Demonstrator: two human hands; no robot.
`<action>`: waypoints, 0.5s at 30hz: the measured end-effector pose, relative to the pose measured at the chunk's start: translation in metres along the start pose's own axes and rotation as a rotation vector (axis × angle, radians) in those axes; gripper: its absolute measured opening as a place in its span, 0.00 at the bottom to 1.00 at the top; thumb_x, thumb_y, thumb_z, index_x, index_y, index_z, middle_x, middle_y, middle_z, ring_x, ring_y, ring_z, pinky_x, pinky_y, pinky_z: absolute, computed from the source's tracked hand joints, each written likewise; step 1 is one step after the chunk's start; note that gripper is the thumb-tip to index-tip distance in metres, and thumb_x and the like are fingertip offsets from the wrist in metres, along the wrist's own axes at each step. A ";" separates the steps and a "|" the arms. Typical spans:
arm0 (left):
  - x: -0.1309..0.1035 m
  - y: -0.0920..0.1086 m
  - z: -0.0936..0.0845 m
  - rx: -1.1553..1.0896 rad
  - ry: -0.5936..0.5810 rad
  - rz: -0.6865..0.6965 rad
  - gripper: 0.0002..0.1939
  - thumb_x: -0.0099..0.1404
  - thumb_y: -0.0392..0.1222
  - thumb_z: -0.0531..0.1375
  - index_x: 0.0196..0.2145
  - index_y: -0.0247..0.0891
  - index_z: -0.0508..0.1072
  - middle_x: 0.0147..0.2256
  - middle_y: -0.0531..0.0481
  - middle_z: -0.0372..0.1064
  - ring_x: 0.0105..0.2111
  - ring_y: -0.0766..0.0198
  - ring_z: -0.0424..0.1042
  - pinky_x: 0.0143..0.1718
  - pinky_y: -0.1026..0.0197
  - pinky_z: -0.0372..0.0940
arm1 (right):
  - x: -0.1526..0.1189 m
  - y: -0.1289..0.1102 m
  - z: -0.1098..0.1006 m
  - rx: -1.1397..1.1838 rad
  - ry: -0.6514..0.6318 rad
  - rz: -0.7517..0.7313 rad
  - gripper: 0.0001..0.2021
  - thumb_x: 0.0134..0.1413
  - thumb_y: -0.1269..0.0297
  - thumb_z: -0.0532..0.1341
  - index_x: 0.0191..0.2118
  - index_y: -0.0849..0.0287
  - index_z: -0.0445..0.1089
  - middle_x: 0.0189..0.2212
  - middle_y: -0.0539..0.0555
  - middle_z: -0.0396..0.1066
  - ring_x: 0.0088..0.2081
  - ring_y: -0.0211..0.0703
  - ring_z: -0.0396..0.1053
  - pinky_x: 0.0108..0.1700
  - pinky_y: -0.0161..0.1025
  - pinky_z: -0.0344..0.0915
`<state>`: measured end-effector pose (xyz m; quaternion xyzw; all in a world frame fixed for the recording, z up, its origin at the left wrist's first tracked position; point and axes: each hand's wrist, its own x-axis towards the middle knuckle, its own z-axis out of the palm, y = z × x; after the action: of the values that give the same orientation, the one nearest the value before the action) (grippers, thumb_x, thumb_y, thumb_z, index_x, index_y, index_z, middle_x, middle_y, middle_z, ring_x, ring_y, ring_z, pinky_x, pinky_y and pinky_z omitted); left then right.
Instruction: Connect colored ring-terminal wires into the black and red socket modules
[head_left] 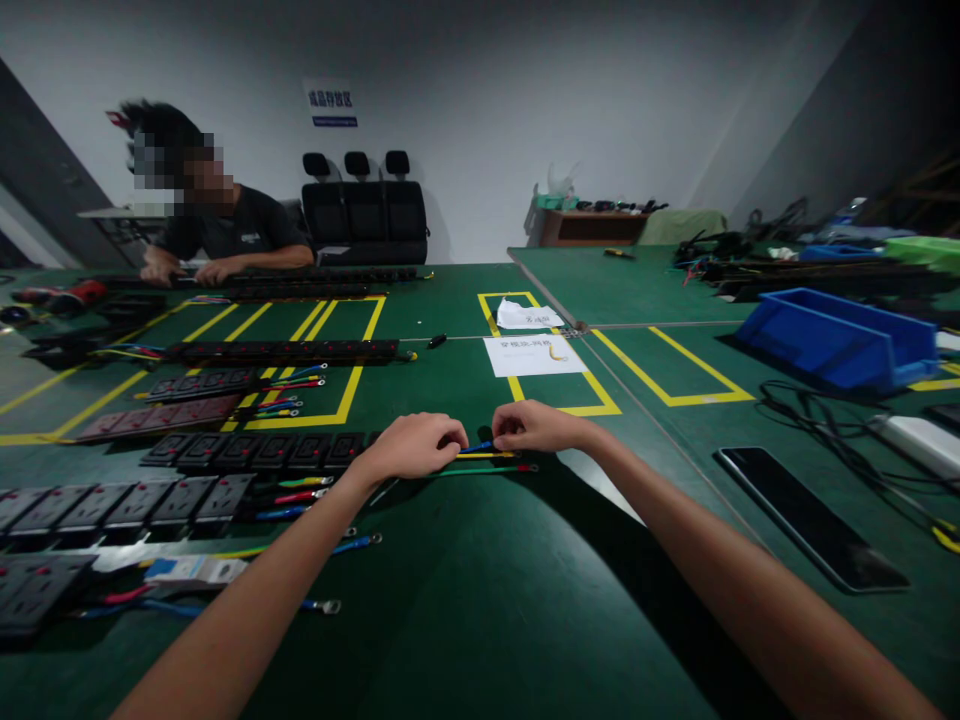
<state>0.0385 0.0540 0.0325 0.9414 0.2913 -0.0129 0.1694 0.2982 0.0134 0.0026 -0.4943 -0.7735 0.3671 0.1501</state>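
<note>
Over the green table, my left hand (421, 444) is closed with its fingertips at several thin wires. My right hand (536, 427) pinches the end of a blue wire (477, 447) just right of it. A yellow wire (484, 456) runs under the fingertips of both hands. Slightly nearer to me lies a green wire (480, 470) with a red-sleeved ring terminal (528, 468) at its end. Left of my left hand stretches a row of black socket modules (255, 450), partly hidden behind the hand, and the wires seem to come from that side.
More socket strips (124, 510) with ring-ended wires fill the left. A phone (810, 515), cables and a blue bin (840, 340) are on the right. Paper sheets (525, 358) lie ahead within yellow tape. Across the table sits a person (247, 230), hands on another strip.
</note>
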 end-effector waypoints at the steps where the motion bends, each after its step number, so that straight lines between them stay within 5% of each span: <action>1: 0.000 0.000 0.000 -0.003 -0.001 -0.003 0.16 0.70 0.47 0.52 0.48 0.47 0.77 0.48 0.50 0.77 0.46 0.55 0.74 0.41 0.58 0.64 | 0.000 -0.001 -0.001 0.020 -0.007 -0.006 0.14 0.58 0.54 0.64 0.41 0.62 0.74 0.31 0.53 0.74 0.30 0.39 0.68 0.30 0.35 0.62; 5: 0.000 0.001 -0.001 0.000 -0.005 -0.007 0.17 0.71 0.50 0.51 0.49 0.47 0.77 0.49 0.50 0.77 0.46 0.55 0.74 0.39 0.58 0.63 | -0.001 -0.003 -0.004 0.068 -0.052 -0.012 0.21 0.62 0.47 0.60 0.39 0.63 0.75 0.29 0.53 0.73 0.29 0.39 0.67 0.30 0.36 0.61; 15: 0.003 -0.003 0.000 -0.079 -0.020 -0.075 0.23 0.75 0.52 0.43 0.42 0.47 0.78 0.48 0.52 0.76 0.45 0.55 0.72 0.39 0.58 0.61 | 0.000 -0.016 -0.003 0.157 0.051 -0.073 0.19 0.61 0.49 0.60 0.35 0.63 0.73 0.25 0.48 0.65 0.26 0.35 0.59 0.28 0.35 0.54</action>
<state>0.0391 0.0577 0.0313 0.9222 0.3251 -0.0170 0.2087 0.2899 0.0105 0.0159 -0.4616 -0.7558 0.4084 0.2212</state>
